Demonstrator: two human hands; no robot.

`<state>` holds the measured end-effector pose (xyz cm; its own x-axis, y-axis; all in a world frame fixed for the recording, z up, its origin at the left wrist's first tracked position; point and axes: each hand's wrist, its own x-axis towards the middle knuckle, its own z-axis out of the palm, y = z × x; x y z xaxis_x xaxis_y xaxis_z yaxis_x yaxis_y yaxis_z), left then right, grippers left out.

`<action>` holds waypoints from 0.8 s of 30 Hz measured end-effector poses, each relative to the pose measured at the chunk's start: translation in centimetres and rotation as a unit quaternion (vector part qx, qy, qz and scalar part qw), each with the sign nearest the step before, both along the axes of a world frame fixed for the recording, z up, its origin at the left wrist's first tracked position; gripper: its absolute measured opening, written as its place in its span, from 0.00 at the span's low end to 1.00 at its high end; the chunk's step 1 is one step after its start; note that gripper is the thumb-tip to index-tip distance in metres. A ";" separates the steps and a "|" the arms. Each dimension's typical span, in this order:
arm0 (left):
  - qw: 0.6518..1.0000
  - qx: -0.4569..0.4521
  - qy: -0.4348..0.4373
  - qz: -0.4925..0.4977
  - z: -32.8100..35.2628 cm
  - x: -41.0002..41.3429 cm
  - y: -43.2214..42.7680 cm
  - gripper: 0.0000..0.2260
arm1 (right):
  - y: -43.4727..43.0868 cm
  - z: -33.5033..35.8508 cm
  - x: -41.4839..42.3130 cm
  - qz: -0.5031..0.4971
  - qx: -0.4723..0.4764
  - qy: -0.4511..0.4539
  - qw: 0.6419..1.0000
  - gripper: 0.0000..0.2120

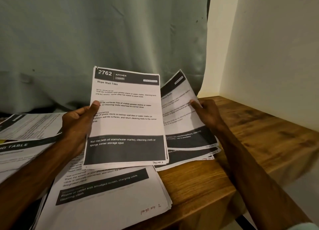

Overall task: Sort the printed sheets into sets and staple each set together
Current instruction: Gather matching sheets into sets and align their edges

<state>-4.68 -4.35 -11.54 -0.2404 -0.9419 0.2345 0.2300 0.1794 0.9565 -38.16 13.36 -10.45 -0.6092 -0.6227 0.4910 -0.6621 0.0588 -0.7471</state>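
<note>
Lower centre, a thick white printed stack marked page 1 [110, 203] lies on the brown wooden bench [250, 143]. Mid-frame, the left hand [77, 121] pinches the white "2762 Kitchen" sheets [126, 122]; the right hand [205, 112] pinches a blurred printed sheet [179, 114] beside them. Best to check the page numbers before placing.

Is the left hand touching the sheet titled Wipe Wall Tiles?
Touching. The head view shows the left hand pinching the Wipe Wall Tiles sheet, thumb on its front.
</note>
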 end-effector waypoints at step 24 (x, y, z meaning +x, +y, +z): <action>1.000 0.015 0.022 -0.015 0.3 0.6 -0.2 0.21 | 0.3 1.6 1.7 0.234 -0.211 -0.431 0.846 0.19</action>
<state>-4.06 -4.51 -11.20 -0.2580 -0.9415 0.2168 0.2764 0.1431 0.9503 -36.47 13.67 -8.84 -0.5893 -0.7751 0.2280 0.2621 -0.4503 -0.8535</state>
